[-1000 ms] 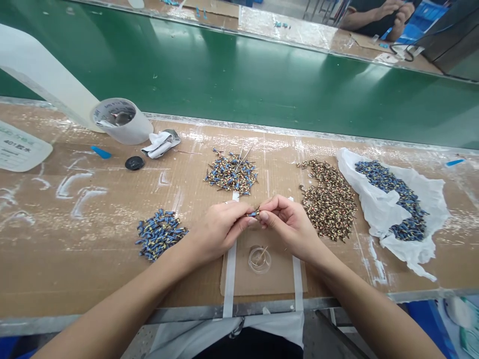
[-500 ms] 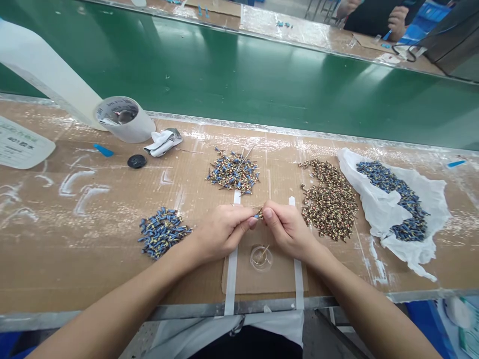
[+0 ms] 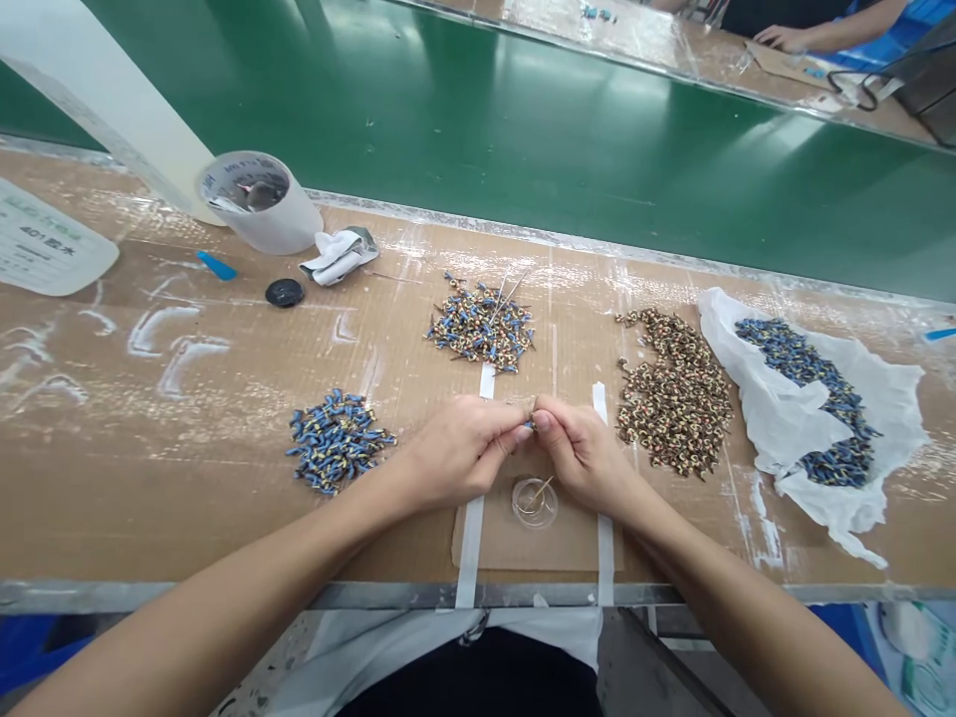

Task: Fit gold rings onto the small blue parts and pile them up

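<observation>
From the head camera, a tiny blue-and-gold part [image 3: 530, 424], too small to make out in detail, sits pinched between the closed fingertips of the left hand [image 3: 459, 453] and right hand [image 3: 587, 455]. It is held above a cardboard pad [image 3: 493, 538] bearing a clear round dish [image 3: 534, 502]. A mixed blue-and-gold pile [image 3: 482, 329] lies just beyond, a blue pile [image 3: 336, 443] to the left, and a gold-brown pile [image 3: 676, 393] to the right.
</observation>
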`<act>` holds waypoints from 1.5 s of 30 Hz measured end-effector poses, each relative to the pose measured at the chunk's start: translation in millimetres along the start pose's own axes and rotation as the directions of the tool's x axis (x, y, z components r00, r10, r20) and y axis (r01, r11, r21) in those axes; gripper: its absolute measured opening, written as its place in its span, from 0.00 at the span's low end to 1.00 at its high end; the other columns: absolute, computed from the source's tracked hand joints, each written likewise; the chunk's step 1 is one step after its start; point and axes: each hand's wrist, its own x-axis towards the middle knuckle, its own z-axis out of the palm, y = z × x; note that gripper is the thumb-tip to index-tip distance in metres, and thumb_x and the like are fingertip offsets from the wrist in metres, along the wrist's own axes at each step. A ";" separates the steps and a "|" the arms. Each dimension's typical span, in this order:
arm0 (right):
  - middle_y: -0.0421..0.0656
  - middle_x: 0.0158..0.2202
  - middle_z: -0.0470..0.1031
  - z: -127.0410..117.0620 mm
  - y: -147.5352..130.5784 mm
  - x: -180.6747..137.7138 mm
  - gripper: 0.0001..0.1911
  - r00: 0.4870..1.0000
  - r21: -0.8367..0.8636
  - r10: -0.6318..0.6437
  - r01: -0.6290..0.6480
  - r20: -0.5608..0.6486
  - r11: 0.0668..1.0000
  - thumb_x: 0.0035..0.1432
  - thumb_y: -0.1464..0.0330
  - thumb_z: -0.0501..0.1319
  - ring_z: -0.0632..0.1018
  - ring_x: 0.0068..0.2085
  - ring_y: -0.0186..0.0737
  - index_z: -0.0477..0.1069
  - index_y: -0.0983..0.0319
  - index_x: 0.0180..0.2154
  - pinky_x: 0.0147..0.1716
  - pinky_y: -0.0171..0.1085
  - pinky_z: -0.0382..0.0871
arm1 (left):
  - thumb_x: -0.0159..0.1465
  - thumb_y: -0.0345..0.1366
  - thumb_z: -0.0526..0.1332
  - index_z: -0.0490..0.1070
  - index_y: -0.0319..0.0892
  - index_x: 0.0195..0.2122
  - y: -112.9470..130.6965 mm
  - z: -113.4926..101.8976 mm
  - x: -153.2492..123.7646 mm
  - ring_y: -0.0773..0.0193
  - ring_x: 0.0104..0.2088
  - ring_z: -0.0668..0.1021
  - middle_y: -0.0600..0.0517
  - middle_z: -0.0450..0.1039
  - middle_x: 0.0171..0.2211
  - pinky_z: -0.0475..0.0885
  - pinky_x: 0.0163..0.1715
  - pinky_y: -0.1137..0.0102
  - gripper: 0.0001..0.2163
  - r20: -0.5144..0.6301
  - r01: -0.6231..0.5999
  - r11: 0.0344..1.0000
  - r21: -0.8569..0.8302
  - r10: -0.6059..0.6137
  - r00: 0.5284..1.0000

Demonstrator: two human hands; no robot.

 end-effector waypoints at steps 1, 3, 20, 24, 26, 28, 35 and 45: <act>0.36 0.22 0.58 0.2 0.5 -0.3 0.18 1.000 -0.012 0.003 -0.003 0.004 1.000 0.71 0.64 0.46 0.64 0.23 0.33 0.58 0.60 0.27 0.25 0.34 0.53 | 0.68 0.30 0.49 0.59 0.40 0.25 0.1 0.1 0.1 0.69 0.22 0.65 0.56 0.61 0.21 0.57 0.24 0.72 0.12 0.007 0.005 1.000 0.004 -0.005 1.000; 0.36 0.22 0.57 0.4 1.5 -1.1 0.18 1.000 -0.032 0.003 -0.002 0.009 0.999 0.71 0.64 0.45 0.63 0.23 0.33 0.56 0.60 0.27 0.25 0.34 0.52 | 0.67 0.30 0.49 0.59 0.40 0.25 1.0 0.2 0.3 0.69 0.22 0.65 0.56 0.62 0.20 0.57 0.24 0.72 0.12 0.018 0.023 1.000 0.018 -0.023 1.000; 0.36 0.22 0.58 -1.2 5.6 -2.7 0.17 1.000 0.078 -0.006 0.004 0.028 0.997 0.71 0.61 0.44 0.63 0.23 0.33 0.56 0.59 0.29 0.25 0.34 0.54 | 0.68 0.30 0.49 0.59 0.41 0.27 -5.0 -1.2 0.0 0.67 0.24 0.66 0.54 0.63 0.23 0.58 0.26 0.72 0.11 0.058 0.002 1.000 0.016 -0.002 0.998; 0.37 0.24 0.60 -4.3 5.2 -1.9 0.19 1.000 0.219 -0.020 0.017 0.011 0.976 0.72 0.60 0.42 0.65 0.25 0.34 0.58 0.59 0.29 0.27 0.34 0.57 | 0.70 0.35 0.48 0.62 0.40 0.27 -0.1 -7.9 3.1 0.69 0.24 0.65 0.55 0.61 0.23 0.58 0.26 0.72 0.14 0.072 0.081 0.975 -0.208 -0.067 0.995; 0.38 0.24 0.61 -6.3 4.9 -1.3 0.21 1.000 0.263 -0.022 0.019 0.007 0.965 0.72 0.60 0.42 0.65 0.26 0.33 0.59 0.60 0.28 0.28 0.34 0.58 | 0.71 0.39 0.47 0.64 0.39 0.28 4.1 -11.7 3.7 0.69 0.23 0.64 0.56 0.60 0.21 0.59 0.25 0.72 0.16 0.159 0.214 0.879 -0.426 -0.160 0.974; 0.38 0.24 0.61 -7.6 5.1 -0.8 0.23 1.000 0.299 0.006 -0.002 -0.011 0.954 0.72 0.59 0.41 0.65 0.25 0.33 0.60 0.61 0.28 0.28 0.34 0.58 | 0.71 0.43 0.48 0.64 0.39 0.28 7.4 -13.8 3.7 0.69 0.21 0.62 0.56 0.58 0.19 0.58 0.23 0.72 0.18 0.255 0.333 0.680 -0.653 -0.217 0.942; 0.39 0.24 0.65 -6.4 8.9 0.0 0.25 0.995 0.325 0.095 -0.091 0.003 0.941 0.72 0.56 0.41 0.66 0.26 0.32 0.65 0.62 0.30 0.28 0.33 0.60 | 0.69 0.41 0.50 0.54 0.42 0.22 10.0 -15.6 4.3 0.69 0.18 0.58 0.58 0.47 0.14 0.54 0.21 0.72 0.18 0.371 0.383 0.010 -0.924 -0.225 0.901; 0.39 0.26 0.67 -7.5 7.1 1.5 0.21 0.995 0.281 0.081 -0.061 -0.061 0.958 0.72 0.58 0.45 0.68 0.27 0.32 0.66 0.62 0.33 0.29 0.32 0.61 | 0.69 0.40 0.49 0.55 0.41 0.22 10.4 -14.2 4.6 0.69 0.19 0.59 0.58 0.51 0.15 0.54 0.22 0.72 0.18 0.412 0.449 0.089 -0.889 -0.270 0.870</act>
